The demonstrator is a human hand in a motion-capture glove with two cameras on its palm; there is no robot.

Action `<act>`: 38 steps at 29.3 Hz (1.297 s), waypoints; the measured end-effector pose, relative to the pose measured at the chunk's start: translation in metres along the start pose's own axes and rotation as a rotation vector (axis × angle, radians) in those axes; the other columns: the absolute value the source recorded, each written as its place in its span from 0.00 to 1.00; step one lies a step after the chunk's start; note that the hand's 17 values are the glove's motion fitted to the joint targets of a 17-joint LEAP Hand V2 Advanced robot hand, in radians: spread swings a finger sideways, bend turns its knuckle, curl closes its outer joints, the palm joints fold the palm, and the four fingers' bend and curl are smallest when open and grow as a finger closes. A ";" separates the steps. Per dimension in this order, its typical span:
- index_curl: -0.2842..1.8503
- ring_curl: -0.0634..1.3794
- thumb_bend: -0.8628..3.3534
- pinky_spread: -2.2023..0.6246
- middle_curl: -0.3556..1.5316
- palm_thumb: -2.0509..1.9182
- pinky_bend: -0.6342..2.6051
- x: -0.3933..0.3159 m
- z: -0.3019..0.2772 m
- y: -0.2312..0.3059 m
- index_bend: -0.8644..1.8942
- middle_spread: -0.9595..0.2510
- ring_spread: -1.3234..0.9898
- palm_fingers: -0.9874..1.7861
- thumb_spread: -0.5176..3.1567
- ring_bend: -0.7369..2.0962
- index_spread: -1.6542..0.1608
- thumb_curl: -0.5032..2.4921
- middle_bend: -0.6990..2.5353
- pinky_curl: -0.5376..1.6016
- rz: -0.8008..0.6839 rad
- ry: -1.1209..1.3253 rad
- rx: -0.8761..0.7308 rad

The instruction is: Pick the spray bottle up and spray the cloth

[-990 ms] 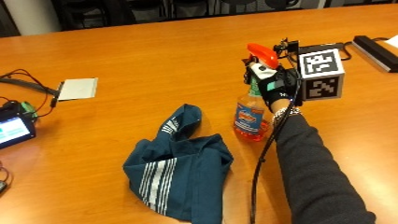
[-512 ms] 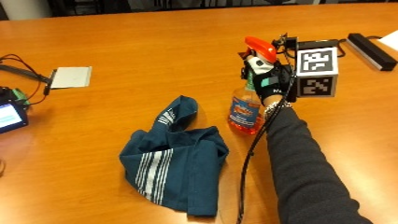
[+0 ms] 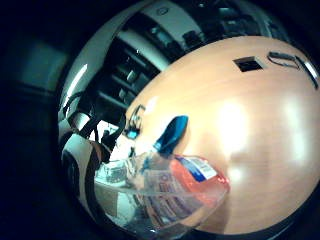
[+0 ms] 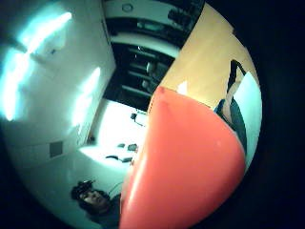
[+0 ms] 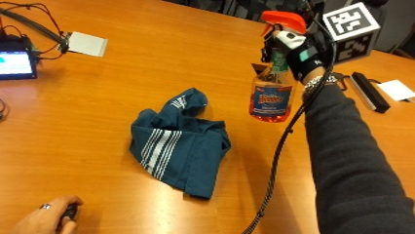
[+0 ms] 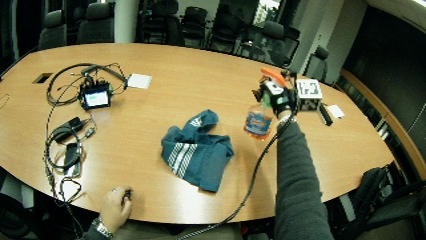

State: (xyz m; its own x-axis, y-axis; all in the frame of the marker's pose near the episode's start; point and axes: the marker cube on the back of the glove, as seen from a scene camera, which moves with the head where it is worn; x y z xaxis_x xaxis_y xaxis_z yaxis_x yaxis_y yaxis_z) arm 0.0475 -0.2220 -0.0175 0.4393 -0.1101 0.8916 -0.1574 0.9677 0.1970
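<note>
In the outside view my gloved right hand (image 5: 303, 52) grips the neck of the spray bottle (image 5: 272, 97), just under its orange trigger head (image 5: 284, 19). The bottle is clear, holds orange liquid and stands upright, its base seemingly a little above the table. The teal cloth (image 5: 178, 144) with white stripes lies crumpled on the table to the bottle's left, apart from it. The little finger side palm view shows the bottle body (image 3: 170, 187) close up with the cloth (image 3: 172, 132) beyond it. The orange head (image 4: 186, 167) fills much of the thumb side palm view.
A small screen with cables (image 5: 16, 63) and a white card (image 5: 86, 44) lie at the far left of the wooden table (image 5: 129, 87). A black bar (image 5: 369, 90) and a white paper (image 5: 397, 89) lie right of my arm. A bare hand (image 5: 45, 222) rests at the near edge.
The outside camera has shifted. My hand keeps its grip on the bottle's neck, and the bottle seems slightly higher over the table. The cloth has not moved.
</note>
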 end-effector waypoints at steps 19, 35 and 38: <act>0.40 0.37 0.20 0.67 0.47 0.74 0.32 -0.079 0.064 0.029 0.44 0.59 0.48 0.86 0.20 0.50 0.74 0.41 0.39 0.43 -0.092 0.672 -0.634; 0.40 0.37 0.20 0.67 0.46 0.74 0.33 -0.017 0.152 0.107 0.44 0.59 0.48 0.86 0.20 0.50 0.74 0.42 0.39 0.43 -0.049 1.025 -0.997; 0.40 0.37 0.20 0.67 0.46 0.74 0.33 -0.003 0.155 0.112 0.44 0.59 0.48 0.85 0.20 0.50 0.74 0.42 0.39 0.43 -0.028 1.077 -1.009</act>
State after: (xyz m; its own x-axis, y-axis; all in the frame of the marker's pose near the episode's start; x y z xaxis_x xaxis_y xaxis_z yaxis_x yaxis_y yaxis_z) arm -0.1083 -0.1482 0.0649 0.9335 -0.3501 0.0776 0.3322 0.7627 -0.5549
